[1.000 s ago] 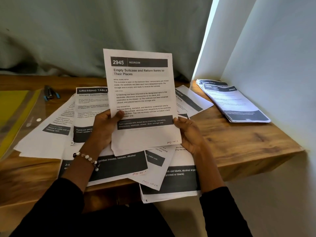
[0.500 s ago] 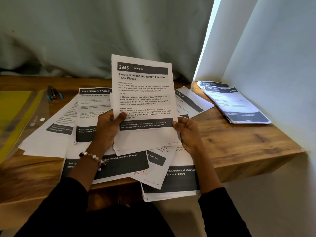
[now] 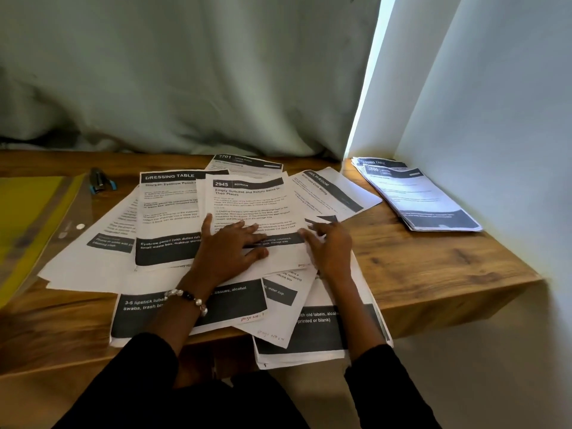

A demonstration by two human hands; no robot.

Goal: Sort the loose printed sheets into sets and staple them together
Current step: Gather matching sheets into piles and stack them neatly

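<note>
A yellow plastic folder (image 3: 28, 218) lies far left of the hands on the wooden desk (image 3: 433, 267); a grey curtain (image 3: 185, 72) hangs beyond them.

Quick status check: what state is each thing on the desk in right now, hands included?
2945 sheet: flat on the loose pile.
Left hand: open, pressing that sheet.
Right hand: open, at its right edge.
Stapler: lying untouched.
Corner stack: squared, set aside.
Yellow folder: lying closed.

Loose sheets (image 3: 173, 218) cover desk (image 3: 433, 267) centre; stapler (image 3: 100, 181) rear left, stacked sets (image 3: 418, 196) against right wall; bare wood between.
</note>
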